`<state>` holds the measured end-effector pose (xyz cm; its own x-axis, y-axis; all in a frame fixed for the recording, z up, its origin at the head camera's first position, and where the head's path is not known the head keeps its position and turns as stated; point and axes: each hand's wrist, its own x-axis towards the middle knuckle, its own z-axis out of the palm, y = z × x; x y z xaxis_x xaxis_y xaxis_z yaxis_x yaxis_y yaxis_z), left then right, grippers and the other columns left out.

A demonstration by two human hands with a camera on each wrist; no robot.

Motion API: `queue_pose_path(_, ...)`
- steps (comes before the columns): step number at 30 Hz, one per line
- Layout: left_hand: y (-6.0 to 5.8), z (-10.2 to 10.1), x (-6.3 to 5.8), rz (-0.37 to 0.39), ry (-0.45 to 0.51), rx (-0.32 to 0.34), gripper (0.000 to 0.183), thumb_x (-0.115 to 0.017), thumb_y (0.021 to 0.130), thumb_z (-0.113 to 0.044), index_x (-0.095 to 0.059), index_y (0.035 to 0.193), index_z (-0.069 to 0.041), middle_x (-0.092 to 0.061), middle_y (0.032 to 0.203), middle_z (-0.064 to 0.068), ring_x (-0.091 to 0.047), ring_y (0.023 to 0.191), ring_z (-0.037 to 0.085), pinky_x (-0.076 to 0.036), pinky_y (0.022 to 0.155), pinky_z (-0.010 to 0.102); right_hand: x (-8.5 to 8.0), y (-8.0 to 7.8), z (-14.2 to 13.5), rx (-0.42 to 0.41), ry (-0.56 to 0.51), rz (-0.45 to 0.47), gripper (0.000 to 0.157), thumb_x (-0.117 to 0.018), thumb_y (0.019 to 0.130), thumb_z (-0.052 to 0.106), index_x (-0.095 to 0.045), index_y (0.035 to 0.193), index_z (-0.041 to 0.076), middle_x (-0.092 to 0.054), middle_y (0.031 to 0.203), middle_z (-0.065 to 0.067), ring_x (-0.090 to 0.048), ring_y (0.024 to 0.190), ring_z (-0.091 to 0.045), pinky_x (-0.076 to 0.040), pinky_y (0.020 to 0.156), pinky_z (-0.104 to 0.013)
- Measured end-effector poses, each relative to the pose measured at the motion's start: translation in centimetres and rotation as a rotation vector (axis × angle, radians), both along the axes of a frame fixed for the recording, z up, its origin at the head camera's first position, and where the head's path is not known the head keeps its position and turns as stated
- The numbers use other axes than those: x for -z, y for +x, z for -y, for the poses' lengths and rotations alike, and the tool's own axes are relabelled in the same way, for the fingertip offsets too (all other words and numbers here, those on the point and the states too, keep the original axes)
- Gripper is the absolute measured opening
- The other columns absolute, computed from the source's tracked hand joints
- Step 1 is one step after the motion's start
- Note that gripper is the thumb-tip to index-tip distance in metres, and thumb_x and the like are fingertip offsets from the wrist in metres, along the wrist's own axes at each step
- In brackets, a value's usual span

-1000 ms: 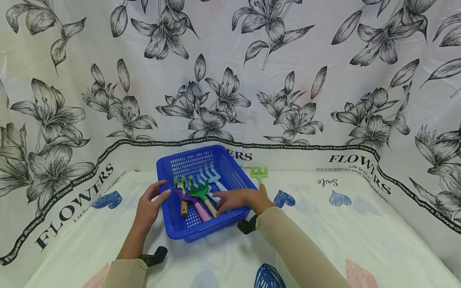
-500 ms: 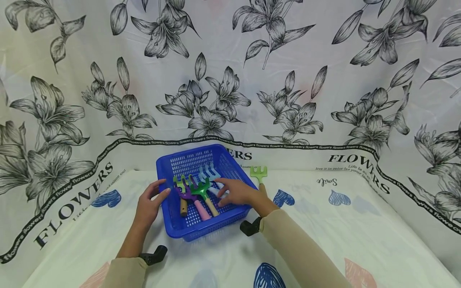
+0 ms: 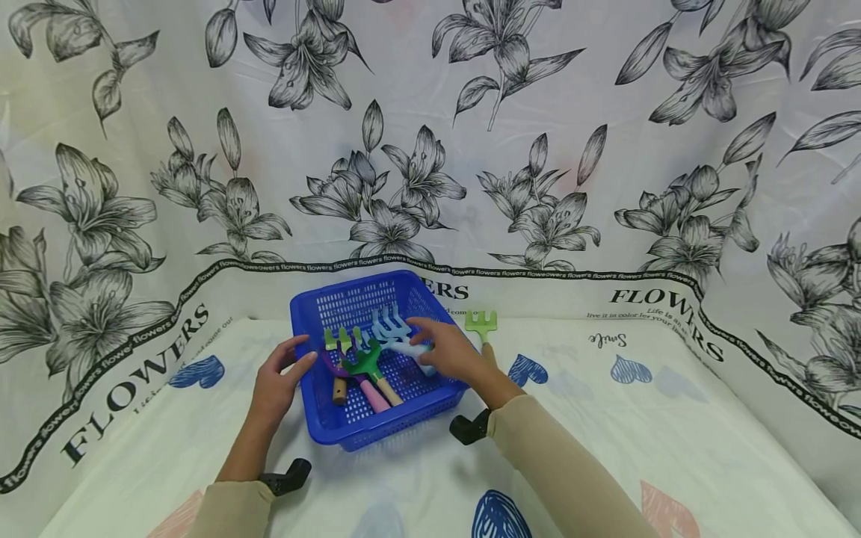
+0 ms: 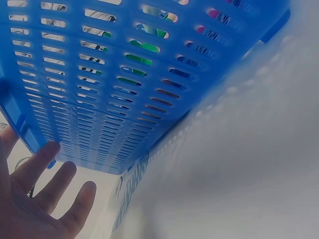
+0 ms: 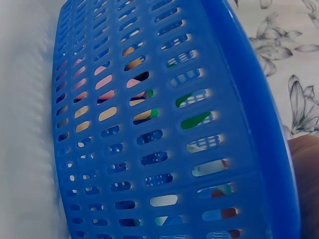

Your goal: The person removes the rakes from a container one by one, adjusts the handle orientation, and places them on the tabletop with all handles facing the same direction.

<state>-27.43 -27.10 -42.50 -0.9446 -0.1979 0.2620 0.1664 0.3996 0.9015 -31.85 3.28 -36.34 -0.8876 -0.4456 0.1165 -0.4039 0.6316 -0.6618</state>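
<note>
My right hand (image 3: 452,353) reaches into a blue perforated basket (image 3: 316,418) and pinches the handle of a light blue garden fork (image 3: 410,348), whose tines point left among the other forks. Beside it in the basket lie a second light blue fork (image 3: 390,321), a green fork (image 3: 366,363) with a pale wooden handle, a purple fork with a pink handle (image 3: 374,396), and a yellow-green fork (image 3: 339,340) with a brown handle. At the basket's left rim, my left hand (image 3: 274,382) rests with relaxed fingers; the left wrist view shows those fingers (image 4: 62,181) spread beside the basket wall.
Outside the basket on the right, a light green fork (image 3: 481,323) lies on the white cloth (image 3: 578,426), its handle partly behind my right hand. A flower-printed curtain (image 3: 430,224) hangs close behind the basket.
My right hand has moved from the green fork's handle up and right to a light blue fork's handle, which has shifted and tilted. The green fork's handle has slid slightly left. The left hand stays put.
</note>
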Motion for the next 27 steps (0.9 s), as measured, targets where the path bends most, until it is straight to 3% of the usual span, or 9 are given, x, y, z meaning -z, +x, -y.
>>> queue_pose_path(4,0.12,-0.12,0.16,0.006,-0.002,-0.016,0.058,-0.06,0.094,-0.044,-0.045,0.143,-0.017,-0.043,0.147,0.018,-0.039,0.134,0.04,-0.036,0.102,0.062,0.14,-0.07,-0.11,0.042,-0.027,-0.02,0.062,-0.073,0.087,0.01,-0.048,0.143,0.021,-0.066,0.115,0.002,-0.061,0.098,-0.018,-0.054,0.076,-0.03)
queue_pose_path(12,0.01,-0.09,0.01,0.017,-0.004,-0.01,0.058,-0.06,0.094,-0.044,-0.044,0.144,-0.018,-0.041,0.148,0.018,-0.037,0.135,0.04,-0.035,0.102,0.062,0.0,-0.05,-0.25,0.102,-0.077,-0.028,0.02,-0.072,0.089,0.016,-0.071,0.109,0.015,-0.066,0.106,-0.001,-0.06,0.084,-0.016,-0.054,0.067,-0.027)
queue_pose_path(17,0.05,-0.09,-0.13,0.019,-0.007,-0.006,0.059,-0.059,0.095,-0.044,-0.043,0.145,-0.018,-0.04,0.149,0.018,-0.036,0.136,0.04,-0.034,0.103,0.062,-0.2,0.13,-0.39,0.121,-0.152,-0.033,0.017,-0.071,0.09,0.016,-0.071,0.106,0.013,-0.064,0.101,-0.001,-0.059,0.082,-0.017,-0.054,0.065,-0.026)
queue_pose_path(27,0.07,-0.14,-0.16,0.023,-0.02,-0.024,0.059,-0.059,0.095,-0.044,-0.043,0.145,-0.017,-0.04,0.149,0.017,-0.036,0.136,0.04,-0.035,0.103,0.062,-0.2,0.72,-0.78,0.177,-0.246,-0.146,0.015,-0.072,0.089,0.018,-0.07,0.104,0.014,-0.059,0.093,0.0,-0.057,0.081,-0.018,-0.052,0.065,-0.027)
